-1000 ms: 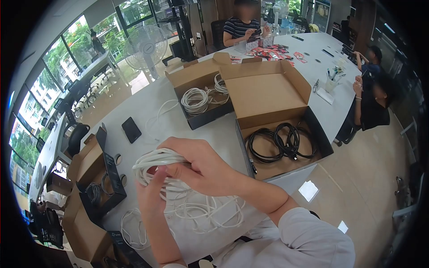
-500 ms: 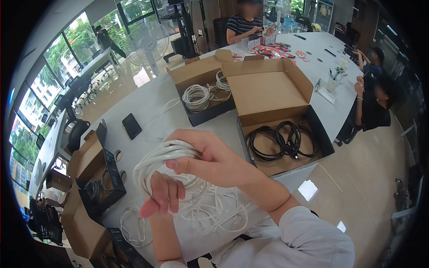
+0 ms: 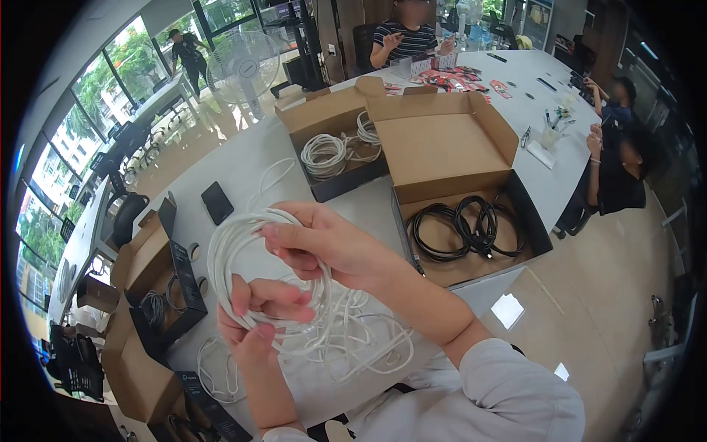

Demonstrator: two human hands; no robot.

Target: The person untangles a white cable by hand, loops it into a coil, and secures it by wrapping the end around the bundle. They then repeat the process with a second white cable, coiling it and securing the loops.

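Observation:
A white cable [image 3: 221, 247] is wound in a loose coil held up over the table. My right hand [image 3: 317, 241] pinches the coil's upper right side between thumb and fingers. Low on the coil, my left hand [image 3: 258, 309] has its thumb and fingers around the strands, some fingers inside the loop. More white cable [image 3: 368, 346] lies in tangled loops on the table beneath, close to my body. Part of that pile is hidden by the coil and my hands.
An open box [image 3: 479, 276] holds black cables; another [image 3: 346, 180] holds white coils. Smaller open boxes [image 3: 169, 324] stand at the left. A black phone [image 3: 217, 203] lies on the table [image 3: 243, 177]. Several people are around, one seated across [image 3: 409, 37] beside red packets.
My left hand has moved from inside the coil to gripping its lower edge. The coil looks wider and rounder, and my right hand has shifted slightly. The person across has raised a hand.

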